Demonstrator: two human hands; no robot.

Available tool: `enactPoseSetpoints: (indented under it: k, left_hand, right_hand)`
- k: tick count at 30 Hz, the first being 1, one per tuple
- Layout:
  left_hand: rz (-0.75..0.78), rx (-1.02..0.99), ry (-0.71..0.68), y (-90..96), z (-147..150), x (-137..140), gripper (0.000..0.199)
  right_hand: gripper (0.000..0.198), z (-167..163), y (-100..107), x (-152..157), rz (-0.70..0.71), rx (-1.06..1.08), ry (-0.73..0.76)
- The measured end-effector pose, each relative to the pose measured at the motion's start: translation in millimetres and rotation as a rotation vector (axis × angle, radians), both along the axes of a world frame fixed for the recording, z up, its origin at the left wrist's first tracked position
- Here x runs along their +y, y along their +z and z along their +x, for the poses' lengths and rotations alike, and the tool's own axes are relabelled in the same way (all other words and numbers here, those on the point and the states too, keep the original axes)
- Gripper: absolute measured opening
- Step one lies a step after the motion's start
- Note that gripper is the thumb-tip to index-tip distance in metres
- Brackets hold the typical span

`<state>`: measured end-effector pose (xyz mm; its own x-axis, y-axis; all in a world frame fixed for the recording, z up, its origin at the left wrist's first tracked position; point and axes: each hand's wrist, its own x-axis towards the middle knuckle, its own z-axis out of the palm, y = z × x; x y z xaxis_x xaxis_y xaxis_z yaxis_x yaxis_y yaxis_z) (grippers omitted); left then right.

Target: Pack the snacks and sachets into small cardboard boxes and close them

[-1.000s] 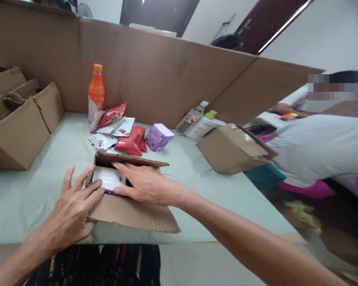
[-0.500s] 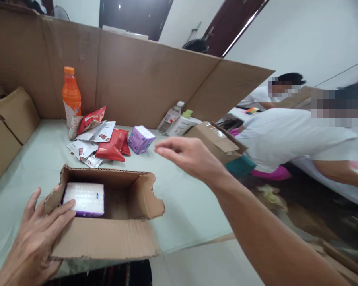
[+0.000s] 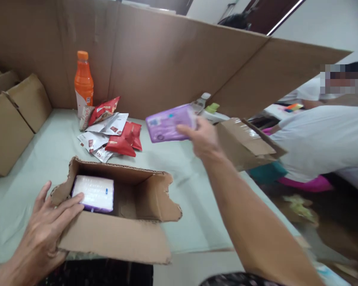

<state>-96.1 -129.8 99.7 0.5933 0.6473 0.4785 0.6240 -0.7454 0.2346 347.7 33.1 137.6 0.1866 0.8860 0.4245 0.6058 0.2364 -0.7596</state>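
Observation:
In the head view my right hand [image 3: 205,137] holds a purple tissue pack [image 3: 168,124] by its right end, lifted above the table and slightly blurred. An open cardboard box [image 3: 115,236] stands near the front edge of the table. Gripping its left side is my left hand [image 3: 47,226], whose fingertips reach over the rim onto a second tissue pack [image 3: 94,190]. That pack has a white top and purple sides, and sits in the left part of the box. The right part of the box's inside shows bare cardboard.
Behind the box lie red snack packets [image 3: 122,141] and white sachets [image 3: 94,140], beside an orange drink bottle [image 3: 83,85]. A clear bottle [image 3: 201,102], a green-capped bottle [image 3: 216,113] and a carton [image 3: 241,139] are at right. A cardboard wall [image 3: 167,59] backs the table; a person sits beyond.
My right hand has taken hold of the purple tissue pack and raised it off the table. My left hand stays at the box. The view has shifted, with the scene's right side moving rightward.

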Motion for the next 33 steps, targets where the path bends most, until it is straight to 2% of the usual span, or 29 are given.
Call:
enactPoseSetpoints:
  k: [2, 4, 6, 8, 11, 14, 17, 19, 22, 25, 27, 29, 31, 33]
  left_hand:
    - [-0.009, -0.015, -0.003, -1.2, 1, 3, 0.056]
    - [-0.016, -0.036, 0.000, -2.3, 2, 6, 0.057]
    - [-0.009, -0.055, 0.016, -3.4, 3, 8, 0.055]
    - [0.012, -0.062, 0.030, -5.3, 5, 8, 0.053]
    - [0.052, -0.067, 0.043, -9.3, 7, 6, 0.051]
    - [0.068, -0.076, 0.060, -12.8, 8, 4, 0.052]
    - [0.060, -0.079, 0.071, -14.3, 8, 3, 0.057]
    - [0.059, -0.080, 0.070, -15.0, 8, 3, 0.057]
    - [0.062, -0.090, 0.053, -16.5, 7, 4, 0.057]
    - [0.066, -0.092, 0.026, -17.1, 4, 4, 0.054]
    - [0.070, -0.103, 0.000, -16.0, 1, 2, 0.052]
    - [0.085, -0.160, -0.023, -13.7, -2, -1, 0.055]
    - [0.095, -0.239, -0.014, -11.5, -4, -4, 0.060]
    - [0.070, -0.292, 0.011, -10.5, -4, -6, 0.064]
  right_hand:
    - [0.048, -10, 25, -44, 0.156, 0.214, 0.039]
    - [0.054, -29, 48, -88, 0.240, 0.244, 0.125]
    - [0.055, -52, 64, -123, 0.222, 0.083, 0.248]
    - [0.054, -71, 72, -145, 0.144, -0.190, 0.356]
    - [0.051, -93, 77, -157, 0.024, -0.643, 0.421]
    - [0.036, -116, 74, -152, -0.111, -0.994, 0.452]
    - [0.027, -145, 59, -141, -0.287, -1.230, 0.489]
    - [0.034, -160, 45, -135, -0.371, -1.318, 0.497]
    - [0.040, -164, 34, -133, -0.395, -1.313, 0.528]
    - [0.027, -143, 44, -143, -0.242, -1.145, 0.541]
    - [0.021, -123, 54, -157, -0.067, -0.992, 0.433]
    - [0.021, -105, 57, -172, 0.066, -0.870, 0.253]
    - [0.021, -95, 50, -184, 0.093, -0.808, 0.118]
    - [0.022, -92, 36, -190, 0.075, -0.768, 0.100]
